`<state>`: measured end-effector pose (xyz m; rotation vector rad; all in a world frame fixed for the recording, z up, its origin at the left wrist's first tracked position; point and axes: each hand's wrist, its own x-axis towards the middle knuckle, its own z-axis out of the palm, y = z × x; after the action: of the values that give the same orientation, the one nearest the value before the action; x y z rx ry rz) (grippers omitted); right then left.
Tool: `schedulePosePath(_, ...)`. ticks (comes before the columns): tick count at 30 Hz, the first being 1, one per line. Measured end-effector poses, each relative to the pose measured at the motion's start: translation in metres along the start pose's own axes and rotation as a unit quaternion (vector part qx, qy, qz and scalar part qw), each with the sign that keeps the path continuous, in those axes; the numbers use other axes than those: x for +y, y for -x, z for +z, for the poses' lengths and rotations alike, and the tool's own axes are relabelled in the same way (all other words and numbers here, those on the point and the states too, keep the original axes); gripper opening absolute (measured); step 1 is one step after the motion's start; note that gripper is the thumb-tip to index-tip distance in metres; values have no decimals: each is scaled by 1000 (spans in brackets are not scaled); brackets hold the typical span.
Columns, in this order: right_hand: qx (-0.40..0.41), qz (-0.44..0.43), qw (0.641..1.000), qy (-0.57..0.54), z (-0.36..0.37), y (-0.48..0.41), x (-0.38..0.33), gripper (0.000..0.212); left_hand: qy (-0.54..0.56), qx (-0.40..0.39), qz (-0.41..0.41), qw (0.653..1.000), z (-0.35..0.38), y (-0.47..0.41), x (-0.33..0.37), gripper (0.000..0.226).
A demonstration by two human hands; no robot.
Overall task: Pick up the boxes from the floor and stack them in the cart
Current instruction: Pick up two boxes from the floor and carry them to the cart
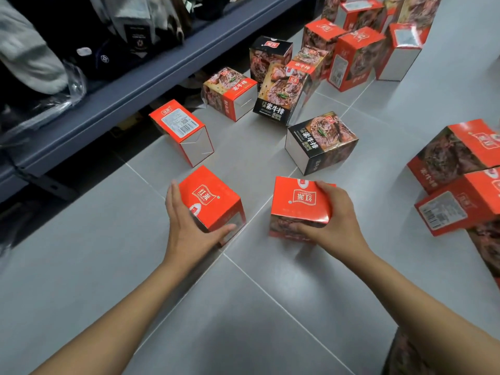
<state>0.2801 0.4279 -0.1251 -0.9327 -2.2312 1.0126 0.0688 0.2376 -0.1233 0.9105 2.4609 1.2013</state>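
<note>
Head view. Low over the grey tiled floor [243, 307], the left hand [186, 226] clasps a red cardboard box [209, 200] with a white logo, fingers [173, 193] on its far side and thumb along its near edge. The right hand [335, 226] grasps a second red cardboard box [296, 201], near the first but apart from it. Red and black printed cartons [322, 143] lie scattered beyond, beside a blue-grey metal shelf [130, 85].

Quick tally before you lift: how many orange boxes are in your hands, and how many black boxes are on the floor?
Orange boxes gripped: 2 (left box in left hand, right box in right hand)
Black boxes: 3 (upright box, leaning box, lying box)
Total: 5
Other orange boxes overlap too much to count.
</note>
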Motion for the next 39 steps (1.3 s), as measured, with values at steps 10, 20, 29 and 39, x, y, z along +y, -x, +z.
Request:
schedulePosePath(10,15,19,995,-92,8,27,12,110,-413,-234,367,800,-50,-56,14,103)
schedulePosePath(20,17,0,1000,-26,16,26,16,86,-403,-227,375,803,-30,-73,22,99)
schedulePosePath(29,-80,209,974,-25,-57,-18,-116,83,-359,-204,169,895,-114,-45,115,110)
schedulePosePath(39,-188,191,963,-6,-211,-61,-395,87,-305,-155,-61,938,-365,31,327,114)
